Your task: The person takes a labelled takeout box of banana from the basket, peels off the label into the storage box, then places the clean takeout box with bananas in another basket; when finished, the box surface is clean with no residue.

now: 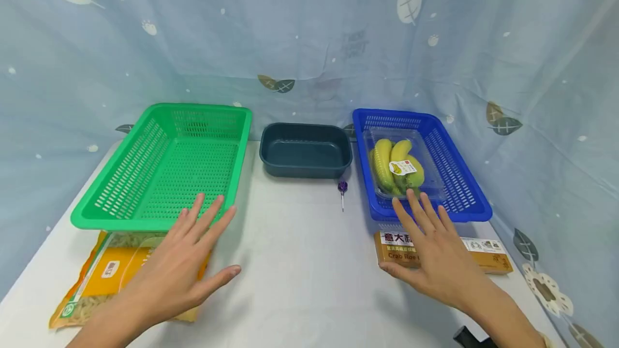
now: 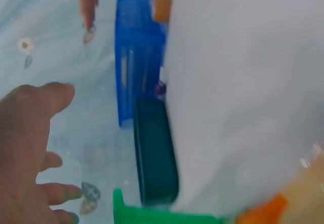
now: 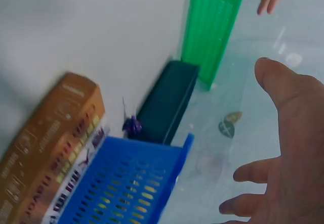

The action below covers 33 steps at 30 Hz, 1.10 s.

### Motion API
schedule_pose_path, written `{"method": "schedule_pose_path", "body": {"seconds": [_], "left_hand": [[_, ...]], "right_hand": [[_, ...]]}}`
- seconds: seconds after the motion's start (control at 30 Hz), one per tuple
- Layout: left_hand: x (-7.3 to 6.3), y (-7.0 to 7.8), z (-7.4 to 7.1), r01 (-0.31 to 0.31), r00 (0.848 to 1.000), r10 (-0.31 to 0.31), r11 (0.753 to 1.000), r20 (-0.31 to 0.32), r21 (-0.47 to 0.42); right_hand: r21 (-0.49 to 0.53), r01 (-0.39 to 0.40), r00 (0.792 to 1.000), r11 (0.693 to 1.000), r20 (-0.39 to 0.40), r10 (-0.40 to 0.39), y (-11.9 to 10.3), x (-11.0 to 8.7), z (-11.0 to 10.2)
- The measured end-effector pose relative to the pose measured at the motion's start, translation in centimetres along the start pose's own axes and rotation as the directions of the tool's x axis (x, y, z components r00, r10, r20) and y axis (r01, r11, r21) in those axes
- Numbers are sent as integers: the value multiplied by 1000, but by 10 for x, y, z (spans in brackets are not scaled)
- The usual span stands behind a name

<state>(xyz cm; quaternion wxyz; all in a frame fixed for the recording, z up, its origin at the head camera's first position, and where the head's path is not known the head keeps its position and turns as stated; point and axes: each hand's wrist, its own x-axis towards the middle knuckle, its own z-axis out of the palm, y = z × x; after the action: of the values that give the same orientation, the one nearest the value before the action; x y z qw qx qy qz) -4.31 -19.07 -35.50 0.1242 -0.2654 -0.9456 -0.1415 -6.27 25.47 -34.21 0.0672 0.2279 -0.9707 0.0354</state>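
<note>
In the head view my left hand [image 1: 181, 262] hovers with fingers spread above a yellow bag of dry pasta [image 1: 113, 275], near the front rim of a green basket [image 1: 123, 224]. My right hand [image 1: 437, 254] is also spread and holds nothing; it covers part of a brown Crab Roe box [image 1: 490, 262]. Just beyond its fingertips stands a blue basket [image 1: 464, 197] holding a clear pack of bananas [image 1: 384, 168] and some other green fruit. A purple-headed lollipop [image 1: 343, 187] lies between the baskets, in front of a dark teal bin [image 1: 306, 171].
A pale blue leaf-print cloth [image 1: 309, 26] hangs behind and beside the white table [image 1: 300, 278]. At the bottom right, a black object [image 1: 466, 337] shows next to the right forearm.
</note>
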Motion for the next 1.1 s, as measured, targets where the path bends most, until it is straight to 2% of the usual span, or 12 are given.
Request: {"method": "schedule_pose_path", "body": {"seconds": [0.13, 0.2, 0.37, 0.47, 0.6, 0.67, 0.9, 1.0, 1.1], "left_hand": [[11, 10, 4, 33, 999, -39, 984, -31, -173], [17, 15, 6, 47, 997, -59, 965, -41, -259], [33, 29, 15, 60, 996, -80, 915, -33, -400], [43, 36, 19, 62, 997, -79, 896, -21, -441], [59, 44, 22, 56, 997, -71, 883, -14, -466], [67, 46, 23, 54, 998, -68, 878, -11, -475], [94, 50, 30, 40, 999, -36, 826, 18, -562], [104, 52, 35, 26, 1000, -19, 812, 19, -583], [115, 55, 39, 35, 999, -24, 792, 27, -610]], "right_hand": [[78, -14, 1000, 997, -18, 15, 10, 8, -4], [114, -28, 1000, 993, -11, 30, 15, 13, -7], [179, -81, 997, 981, 22, 78, 23, 24, -16], [193, -118, 993, 974, 47, 111, 27, 27, -23], [198, -147, 989, 969, 52, 140, 31, 32, -32], [200, -151, 988, 968, 51, 144, 33, 36, -35], [201, -146, 988, 969, 81, 132, 44, 50, -47], [207, -147, 987, 967, 94, 130, 51, 57, -50], [200, -137, 989, 970, 87, 121, 58, 65, -51]]}}
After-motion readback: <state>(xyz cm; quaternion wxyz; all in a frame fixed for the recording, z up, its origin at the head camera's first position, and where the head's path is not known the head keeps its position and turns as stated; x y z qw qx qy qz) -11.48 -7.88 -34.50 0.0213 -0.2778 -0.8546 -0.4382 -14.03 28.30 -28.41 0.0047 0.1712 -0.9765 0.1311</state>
